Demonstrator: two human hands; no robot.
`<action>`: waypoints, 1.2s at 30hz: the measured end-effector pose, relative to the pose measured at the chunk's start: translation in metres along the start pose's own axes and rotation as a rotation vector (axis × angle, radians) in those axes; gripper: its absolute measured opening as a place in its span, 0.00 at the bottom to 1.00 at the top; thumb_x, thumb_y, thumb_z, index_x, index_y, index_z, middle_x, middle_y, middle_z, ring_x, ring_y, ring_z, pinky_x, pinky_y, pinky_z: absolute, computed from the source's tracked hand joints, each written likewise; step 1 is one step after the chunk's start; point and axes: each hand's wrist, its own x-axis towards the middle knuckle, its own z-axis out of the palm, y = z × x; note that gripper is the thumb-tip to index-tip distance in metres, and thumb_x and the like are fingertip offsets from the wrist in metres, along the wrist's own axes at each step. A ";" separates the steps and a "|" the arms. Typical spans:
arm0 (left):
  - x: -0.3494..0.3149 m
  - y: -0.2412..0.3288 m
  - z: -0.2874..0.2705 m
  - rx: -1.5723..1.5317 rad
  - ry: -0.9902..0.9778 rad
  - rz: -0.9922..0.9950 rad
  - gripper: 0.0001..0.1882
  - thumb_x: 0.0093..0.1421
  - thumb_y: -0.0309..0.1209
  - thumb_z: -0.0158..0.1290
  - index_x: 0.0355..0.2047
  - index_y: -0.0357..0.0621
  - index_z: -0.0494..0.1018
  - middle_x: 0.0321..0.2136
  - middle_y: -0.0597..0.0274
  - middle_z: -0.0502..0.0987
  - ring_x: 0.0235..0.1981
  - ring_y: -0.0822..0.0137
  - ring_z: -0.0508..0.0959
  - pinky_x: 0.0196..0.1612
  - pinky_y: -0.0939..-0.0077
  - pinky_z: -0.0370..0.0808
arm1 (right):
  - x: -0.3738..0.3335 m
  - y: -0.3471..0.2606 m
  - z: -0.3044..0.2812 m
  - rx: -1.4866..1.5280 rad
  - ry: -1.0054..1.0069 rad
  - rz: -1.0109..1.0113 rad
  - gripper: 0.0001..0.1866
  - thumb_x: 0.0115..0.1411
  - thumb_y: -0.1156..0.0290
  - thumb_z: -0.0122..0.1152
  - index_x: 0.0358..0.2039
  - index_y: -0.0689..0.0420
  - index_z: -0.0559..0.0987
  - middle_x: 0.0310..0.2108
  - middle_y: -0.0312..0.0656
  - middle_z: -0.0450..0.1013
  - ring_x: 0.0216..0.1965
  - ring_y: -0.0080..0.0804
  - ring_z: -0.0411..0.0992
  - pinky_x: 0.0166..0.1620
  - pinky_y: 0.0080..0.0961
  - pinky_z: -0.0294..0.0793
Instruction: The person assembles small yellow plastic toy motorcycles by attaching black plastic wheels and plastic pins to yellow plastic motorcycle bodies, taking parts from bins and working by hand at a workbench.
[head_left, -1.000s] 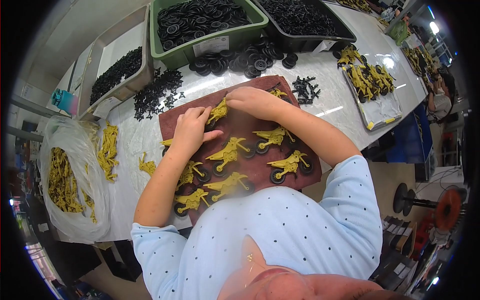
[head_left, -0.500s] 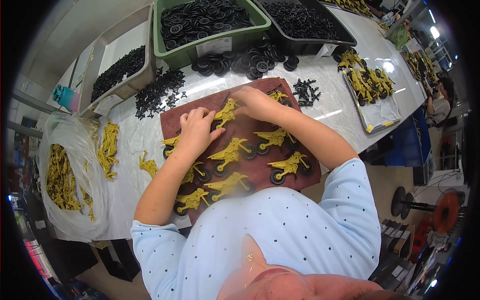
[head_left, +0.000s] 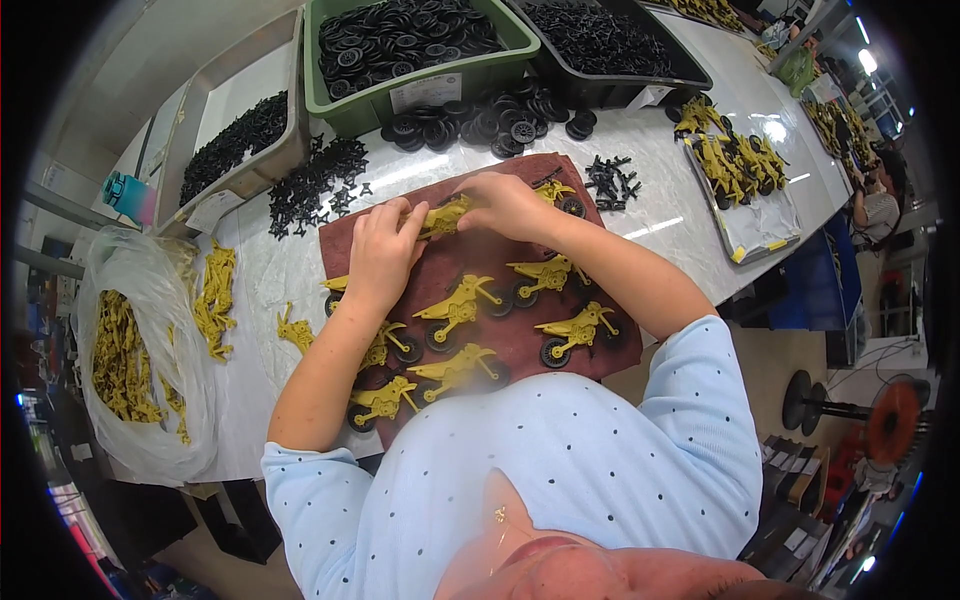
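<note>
Both hands meet over the upper part of a dark red mat. Between them is a yellow toy motorcycle. My left hand grips its left end with the fingers curled, while my right hand pinches its right end. The fingers hide parts of the toy, so I cannot tell whether wheels are fitted to it. Several more yellow toy motorcycles with black wheels lie on the mat below and beside my hands. One of them lies just beyond my right wrist.
Beyond the mat are loose black wheels, a green bin of wheels, a black bin and a grey bin of small black parts. A plastic bag of yellow parts stands left. At right, a tray carries finished-looking motorcycles.
The toy motorcycle between my hands has tilted to lie flatter. My left hand has shifted slightly and its fingers have closed in on the toy; my right hand has moved slightly left.
</note>
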 end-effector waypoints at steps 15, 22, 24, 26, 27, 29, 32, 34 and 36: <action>-0.002 -0.007 0.011 0.096 -0.222 -0.023 0.24 0.53 0.35 0.59 0.50 0.43 0.72 0.43 0.59 0.73 0.48 0.60 0.70 0.51 0.60 0.61 | 0.012 0.014 0.028 -0.402 0.234 0.049 0.18 0.56 0.58 0.61 0.34 0.63 0.76 0.34 0.51 0.74 0.40 0.51 0.72 0.43 0.42 0.71; -0.002 0.002 0.021 0.117 -0.200 -0.029 0.27 0.49 0.36 0.62 0.49 0.40 0.72 0.44 0.59 0.73 0.49 0.61 0.69 0.51 0.59 0.62 | 0.013 0.017 0.034 -0.421 0.225 0.014 0.17 0.54 0.59 0.62 0.33 0.61 0.75 0.34 0.53 0.72 0.40 0.52 0.71 0.42 0.42 0.71; -0.004 0.004 0.023 0.178 -0.217 -0.072 0.28 0.50 0.38 0.61 0.51 0.42 0.71 0.48 0.58 0.71 0.51 0.60 0.68 0.52 0.58 0.61 | 0.014 0.011 0.035 -0.453 0.248 -0.030 0.16 0.54 0.59 0.63 0.32 0.61 0.75 0.34 0.52 0.72 0.40 0.52 0.71 0.41 0.42 0.71; -0.008 -0.002 0.013 0.129 -0.244 -0.100 0.28 0.52 0.39 0.60 0.52 0.43 0.70 0.51 0.56 0.69 0.53 0.58 0.67 0.53 0.56 0.60 | 0.012 0.003 0.029 -0.505 0.175 0.042 0.16 0.56 0.64 0.61 0.41 0.62 0.75 0.40 0.54 0.71 0.44 0.55 0.70 0.46 0.41 0.71; -0.012 -0.006 0.006 0.074 -0.273 -0.124 0.29 0.53 0.40 0.59 0.53 0.43 0.69 0.53 0.54 0.67 0.55 0.57 0.66 0.54 0.53 0.60 | 0.011 -0.003 0.028 -0.498 0.164 0.017 0.16 0.56 0.64 0.61 0.41 0.62 0.75 0.40 0.54 0.71 0.44 0.55 0.70 0.46 0.41 0.71; -0.015 -0.022 -0.018 -0.021 -0.174 -0.145 0.26 0.55 0.37 0.58 0.54 0.47 0.69 0.55 0.52 0.66 0.57 0.54 0.65 0.55 0.51 0.62 | 0.003 -0.009 0.019 -0.359 0.303 0.040 0.18 0.57 0.66 0.60 0.45 0.61 0.74 0.41 0.54 0.70 0.44 0.54 0.70 0.47 0.39 0.70; -0.038 -0.060 -0.075 -0.093 -0.280 -0.262 0.23 0.52 0.29 0.59 0.50 0.47 0.73 0.53 0.50 0.68 0.56 0.53 0.65 0.54 0.62 0.67 | -0.009 -0.006 0.005 -0.328 0.279 0.024 0.17 0.58 0.69 0.58 0.46 0.61 0.73 0.41 0.52 0.70 0.44 0.52 0.69 0.48 0.36 0.69; -0.073 -0.072 -0.108 -0.029 -0.388 -0.332 0.22 0.50 0.27 0.60 0.48 0.46 0.74 0.53 0.50 0.68 0.55 0.53 0.66 0.53 0.65 0.68 | -0.015 -0.002 0.001 -0.295 0.274 -0.008 0.16 0.58 0.70 0.58 0.46 0.61 0.73 0.40 0.51 0.70 0.44 0.49 0.71 0.47 0.36 0.70; -0.103 -0.067 -0.128 0.009 -0.545 -0.469 0.25 0.47 0.24 0.61 0.48 0.45 0.73 0.53 0.51 0.68 0.53 0.54 0.69 0.53 0.62 0.68 | -0.017 0.003 -0.001 -0.283 0.266 -0.024 0.15 0.58 0.70 0.58 0.45 0.61 0.74 0.40 0.50 0.71 0.43 0.48 0.71 0.46 0.35 0.71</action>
